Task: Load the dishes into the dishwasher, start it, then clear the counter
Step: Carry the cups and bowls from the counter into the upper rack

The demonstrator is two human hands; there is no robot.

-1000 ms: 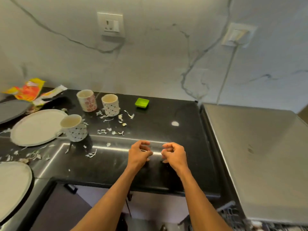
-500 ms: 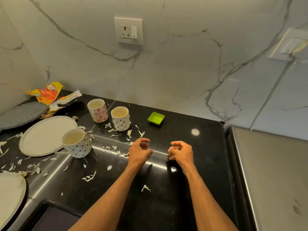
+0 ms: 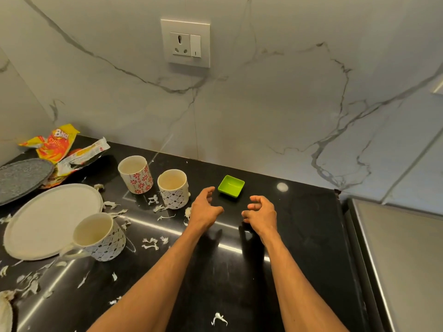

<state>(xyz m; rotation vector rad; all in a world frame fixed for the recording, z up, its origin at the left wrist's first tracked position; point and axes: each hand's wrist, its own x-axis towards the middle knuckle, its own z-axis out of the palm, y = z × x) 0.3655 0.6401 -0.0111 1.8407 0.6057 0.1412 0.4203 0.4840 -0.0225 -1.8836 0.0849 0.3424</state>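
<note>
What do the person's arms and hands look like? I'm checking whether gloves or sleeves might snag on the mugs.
Both forearms are bare as far as the frame shows, with no sleeves. The left hand and right hand wear no gloves, and no rings, watch or bracelets show.

On my bench (image 3: 299, 236), three mugs (image 3: 172, 189) stand right of the plate (image 3: 43, 221). A small dish (image 3: 231, 186) sits right of them, wrappers (image 3: 62, 147) behind the plate.
</note>
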